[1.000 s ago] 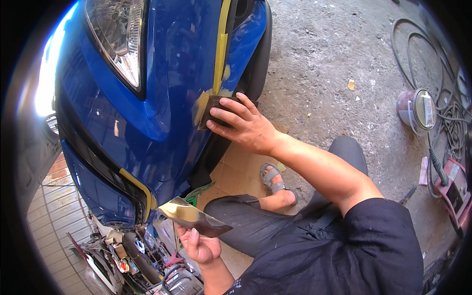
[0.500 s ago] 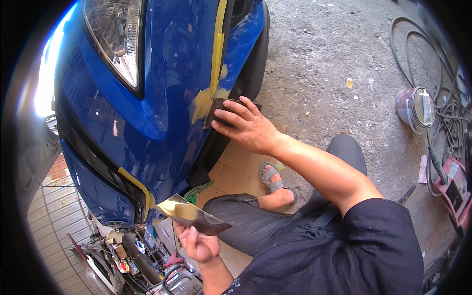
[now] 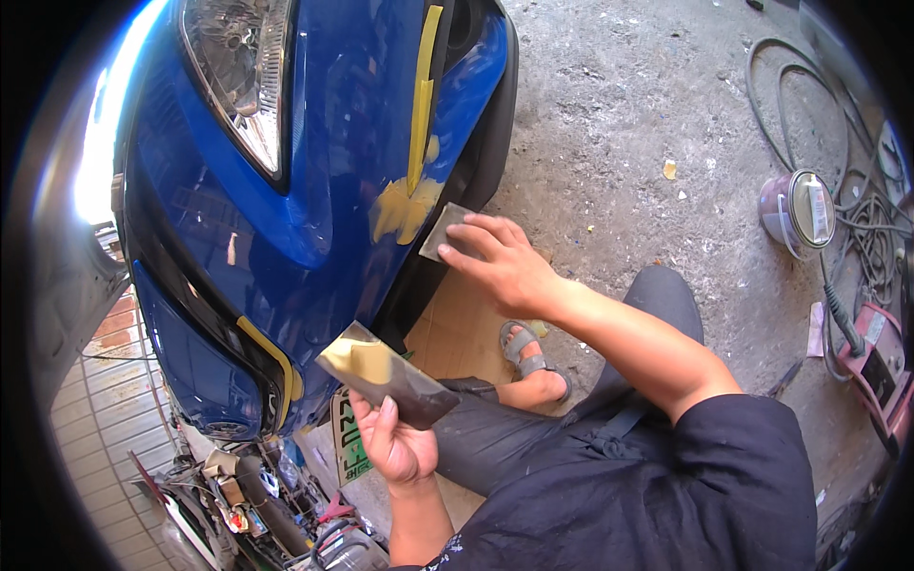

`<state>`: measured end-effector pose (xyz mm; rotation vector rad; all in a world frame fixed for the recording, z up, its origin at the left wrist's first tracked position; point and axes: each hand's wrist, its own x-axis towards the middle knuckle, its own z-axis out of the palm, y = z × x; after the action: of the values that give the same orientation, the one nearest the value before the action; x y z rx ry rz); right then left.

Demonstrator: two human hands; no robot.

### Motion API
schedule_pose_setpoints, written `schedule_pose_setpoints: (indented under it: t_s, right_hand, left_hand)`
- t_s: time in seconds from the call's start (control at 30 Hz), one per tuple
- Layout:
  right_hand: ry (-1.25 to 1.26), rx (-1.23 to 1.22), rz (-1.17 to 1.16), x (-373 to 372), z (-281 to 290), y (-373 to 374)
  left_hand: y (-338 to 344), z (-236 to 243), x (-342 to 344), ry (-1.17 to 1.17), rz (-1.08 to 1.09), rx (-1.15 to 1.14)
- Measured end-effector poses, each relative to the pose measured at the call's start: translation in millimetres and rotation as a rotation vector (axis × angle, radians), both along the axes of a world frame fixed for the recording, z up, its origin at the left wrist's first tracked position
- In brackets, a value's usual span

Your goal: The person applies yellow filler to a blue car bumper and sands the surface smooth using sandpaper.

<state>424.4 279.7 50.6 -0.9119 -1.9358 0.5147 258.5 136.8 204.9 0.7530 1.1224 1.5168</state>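
My left hand [image 3: 402,445] grips a dark, shiny rectangular mixing plate [image 3: 411,392] from below, thumb at its near edge. A lump of pale yellow putty [image 3: 367,362] lies on the plate's far-left end. In my right hand [image 3: 505,265] is a thin, dark putty spreader [image 3: 443,235], pinched under the fingertips. It is just off the edge of a blue car front [image 3: 343,143], close beside a smeared yellow putty patch [image 3: 407,211]. Whether its edge touches the panel I cannot tell. Yellow masking tape [image 3: 421,124] runs down to the patch.
Cardboard [image 3: 457,319] lies on the floor under the car's edge, near my sandalled foot [image 3: 526,350]. A paint can [image 3: 798,214], coiled hoses [image 3: 866,228] and a red machine [image 3: 878,357] stand at the right. Mixed clutter [image 3: 257,495] fills the lower left.
My right hand has drawn the spreader off the putty patch, down and to the right, baring the patch. My left hand has risen slightly rightward with the plate, uncovering a licence plate behind it.
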Motion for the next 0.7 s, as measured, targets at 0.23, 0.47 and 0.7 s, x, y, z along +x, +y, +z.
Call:
schedule_pose_setpoints:
  t_s: [0.23,0.47,0.7]
  right_hand:
    - [0.793,-0.242,0.723,31.3,47.1,-55.3]
    - [0.391,0.082,0.206,46.8,50.0,-49.0]
    - [0.098,0.156,0.217,27.2,72.7,-72.5]
  left_hand:
    - [24.8,-2.9,27.5,0.004,0.035,-0.042]
    - [30.3,6.4,19.0,0.215,0.066,0.092]
    - [30.5,2.1,28.6,0.303,0.056,0.121]
